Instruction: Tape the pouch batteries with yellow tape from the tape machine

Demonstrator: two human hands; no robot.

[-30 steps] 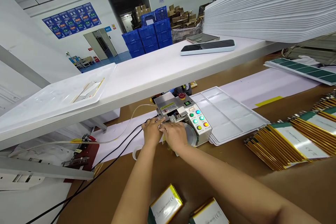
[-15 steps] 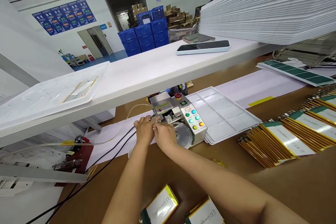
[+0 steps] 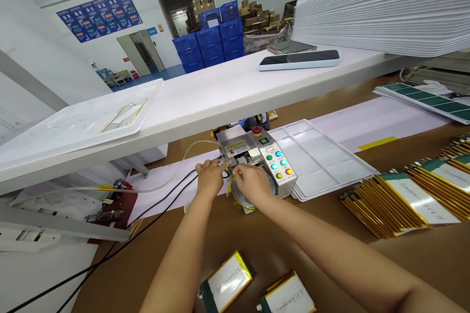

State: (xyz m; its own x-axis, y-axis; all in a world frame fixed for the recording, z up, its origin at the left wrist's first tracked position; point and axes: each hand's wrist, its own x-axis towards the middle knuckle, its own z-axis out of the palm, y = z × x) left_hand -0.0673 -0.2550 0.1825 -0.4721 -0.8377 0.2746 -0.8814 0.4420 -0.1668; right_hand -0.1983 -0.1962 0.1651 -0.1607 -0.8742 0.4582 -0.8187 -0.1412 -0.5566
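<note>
A small metal machine [image 3: 235, 144] with lit coloured buttons and a red knob stands on the brown table. My left hand [image 3: 210, 178] is at its front left corner, fingers partly spread, with nothing visible in them. Over the round clear disc [image 3: 242, 198] at the machine's front is my right hand [image 3: 251, 181]; its thumb and fingertips are pinched together, and what they hold is too small to make out. Two flat white battery packs with yellow edges, one [image 3: 229, 281] left of the other [image 3: 290, 296], lie near my forearms.
White trays [image 3: 316, 156] lie right of the machine. Rows of battery packs [image 3: 389, 205] stand at the right. A shelf [image 3: 205, 90] with a phone [image 3: 299, 60] crosses above the machine. Black cables [image 3: 147, 222] run along the left.
My hands have moved apart; the right hand has shifted right over the disc. A yellow-green strip now shows at the disc's edge. The whole view has shifted slightly.
</note>
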